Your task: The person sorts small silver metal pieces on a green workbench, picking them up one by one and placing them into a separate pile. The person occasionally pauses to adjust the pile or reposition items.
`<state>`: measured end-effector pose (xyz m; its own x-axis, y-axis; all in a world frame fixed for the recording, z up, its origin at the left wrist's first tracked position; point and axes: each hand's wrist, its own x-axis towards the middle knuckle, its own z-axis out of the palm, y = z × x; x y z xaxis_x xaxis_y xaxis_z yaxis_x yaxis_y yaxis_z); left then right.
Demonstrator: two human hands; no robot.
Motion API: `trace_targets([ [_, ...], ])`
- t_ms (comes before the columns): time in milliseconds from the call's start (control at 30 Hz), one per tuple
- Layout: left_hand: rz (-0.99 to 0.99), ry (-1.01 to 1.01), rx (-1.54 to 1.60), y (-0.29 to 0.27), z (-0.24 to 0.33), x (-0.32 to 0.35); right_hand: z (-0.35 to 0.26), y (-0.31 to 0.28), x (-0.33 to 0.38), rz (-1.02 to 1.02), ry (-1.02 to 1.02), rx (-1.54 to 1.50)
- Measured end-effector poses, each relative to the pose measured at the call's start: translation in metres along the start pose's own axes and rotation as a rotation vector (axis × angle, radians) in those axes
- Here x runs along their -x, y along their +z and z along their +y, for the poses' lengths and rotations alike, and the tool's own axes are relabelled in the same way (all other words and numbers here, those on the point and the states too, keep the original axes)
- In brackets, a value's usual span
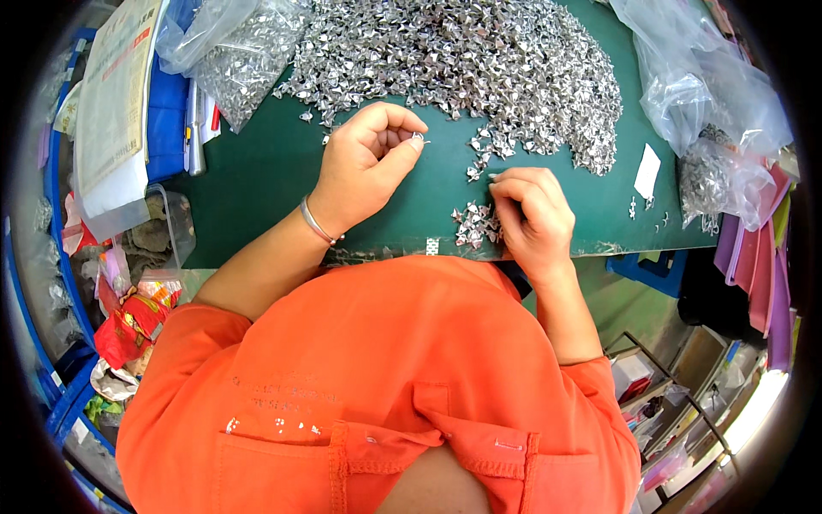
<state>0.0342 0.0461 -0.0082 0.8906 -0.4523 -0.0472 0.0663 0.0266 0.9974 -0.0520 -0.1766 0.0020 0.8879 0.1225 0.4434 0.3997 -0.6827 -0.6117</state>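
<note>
Two hands work at the near edge of a green counter [257, 188], above the person's orange shirt [377, 385]. The right hand [533, 218] is curled, fingertips down on the mat and pressed against a small cluster of shiny metal pieces [475, 224] lying just beside the counter's edge; whether it pinches one of them cannot be told. The left hand [364, 163], with a thin metal bangle [315, 223] at the wrist, is raised a little farther in, thumb and forefinger closed on a single small metal piece [418, 138] that glints at the fingertips. The pieces are tiny, silvery and folded, all much alike.

Beyond the hands a few loose pieces trail across the mat, and behind them a large heap of the same metal pieces [479, 60] spreads over the far half of the counter. A small white paper slip [647, 170] lies to the right of the heap. At the far left a clear plastic bag [227, 56] holds more pieces, next to a blue folder [167, 111] under a white printed sheet [111, 111]. At the far right another clear bag [711, 111], crumpled, holds a further lot. Nothing lies between the hands and the heap but bare mat and strays.
</note>
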Motion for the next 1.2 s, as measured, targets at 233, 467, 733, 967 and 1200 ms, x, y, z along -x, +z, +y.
trace_targets([
  [233, 0.016, -0.017, 0.013, 0.001, 0.001, -0.001, 0.013, -0.027, 0.009, 0.139, 0.21, -0.026],
  [467, 0.017, -0.012, 0.006, 0.002, 0.002, -0.002, 0.005, -0.01, 0.006, -0.047, 0.122, -0.04],
  [733, 0.017, -0.002, 0.019, 0.001, 0.0, -0.001, 0.012, -0.026, 0.015, 0.038, 0.098, -0.035],
  [967, 0.011, -0.018, -0.01, -0.001, -0.001, -0.002, 0.003, -0.021, 0.016, 0.129, 0.406, -0.131],
  [1200, 0.016, -0.014, 0.03, 0.0, -0.001, -0.001, 0.009, -0.017, 0.016, 0.044, 0.281, -0.175],
])
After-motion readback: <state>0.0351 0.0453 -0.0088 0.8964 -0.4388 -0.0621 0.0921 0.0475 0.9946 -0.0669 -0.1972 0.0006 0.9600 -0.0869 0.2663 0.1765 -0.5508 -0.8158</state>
